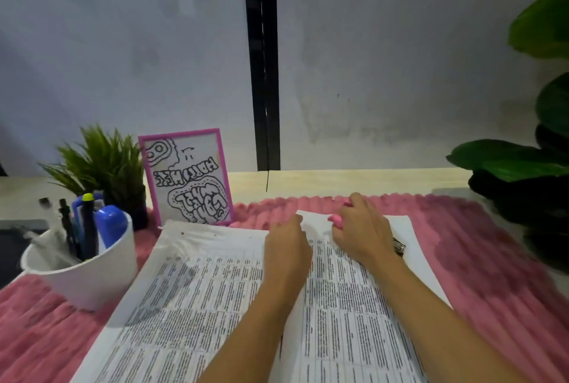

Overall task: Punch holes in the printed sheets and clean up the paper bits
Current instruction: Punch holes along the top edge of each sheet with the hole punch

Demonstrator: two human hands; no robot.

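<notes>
- Printed sheets point(215, 305) lie flat on the pink mat point(480, 259), far edge toward the wall.
- Right hand point(363, 228) grips a pink punch point(336, 220) at that edge — the fingers hide most of it.
- Left hand point(286, 244) rests just beside, fingers curled; whether it pinches paper I cannot tell.
- White pen cup point(92, 278) stands at the sheets' left edge — framed drawing point(187, 179) and small plant point(101, 161) behind.

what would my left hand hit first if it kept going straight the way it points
The left hand points away over the printed sheets. Past their far edge lies only the pink mat, so the way looks free, though depth is unclear.
</notes>
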